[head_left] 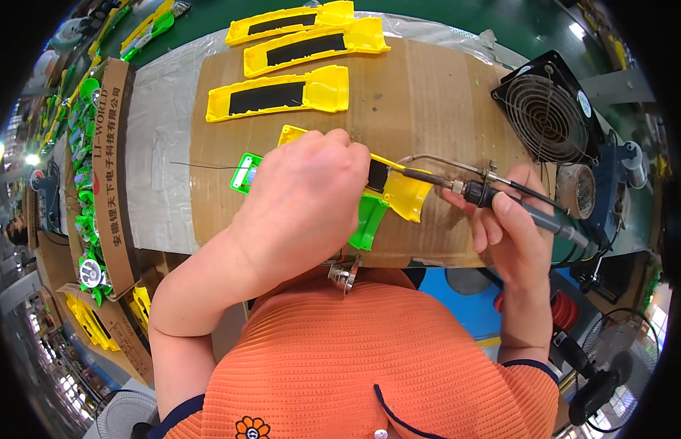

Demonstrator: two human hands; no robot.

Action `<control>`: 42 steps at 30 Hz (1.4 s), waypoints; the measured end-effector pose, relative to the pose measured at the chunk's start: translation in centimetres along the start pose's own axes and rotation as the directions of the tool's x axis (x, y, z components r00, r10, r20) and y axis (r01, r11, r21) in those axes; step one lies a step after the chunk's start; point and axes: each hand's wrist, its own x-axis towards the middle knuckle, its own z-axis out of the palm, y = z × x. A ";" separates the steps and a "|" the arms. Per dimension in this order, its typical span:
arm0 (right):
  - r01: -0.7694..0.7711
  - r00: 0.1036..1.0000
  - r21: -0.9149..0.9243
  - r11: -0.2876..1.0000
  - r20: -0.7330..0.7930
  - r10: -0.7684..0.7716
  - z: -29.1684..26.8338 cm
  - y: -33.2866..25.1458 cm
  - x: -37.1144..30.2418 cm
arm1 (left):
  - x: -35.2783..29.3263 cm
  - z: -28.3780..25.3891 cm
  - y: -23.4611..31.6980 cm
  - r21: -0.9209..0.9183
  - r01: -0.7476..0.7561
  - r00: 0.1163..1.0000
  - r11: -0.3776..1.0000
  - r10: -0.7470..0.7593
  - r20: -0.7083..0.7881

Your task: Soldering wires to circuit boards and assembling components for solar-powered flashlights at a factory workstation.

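Observation:
My right hand (522,233) grips a soldering iron (478,193) with a thin metal feed tube along it. The iron's tip points left, close to the yellow plastic housing half (408,192) in the middle of the cardboard. Over that housing my left hand (304,179) is closed, its fingertips turned down and hidden, so I cannot make out what they pinch. A green plastic housing (368,222) shows beneath the hand, its other end poking out at the left with a thin wire. At the table's near edge hangs a small round reflector lamp (343,276).
Three yellow housing halves (278,99) with black strips lie at the back. A square fan with a wire guard (542,110) stands at the right. On the left, a cardboard box (110,183) holds many green lamp parts; yellow pieces (90,322) sit in a lower box.

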 end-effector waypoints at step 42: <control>0.235 0.970 0.313 0.920 -0.135 -0.202 2.2 4.8 0.5 | -3.6 -0.5 1.3 -0.406 -0.299 0.935 0.864 0.350 0.056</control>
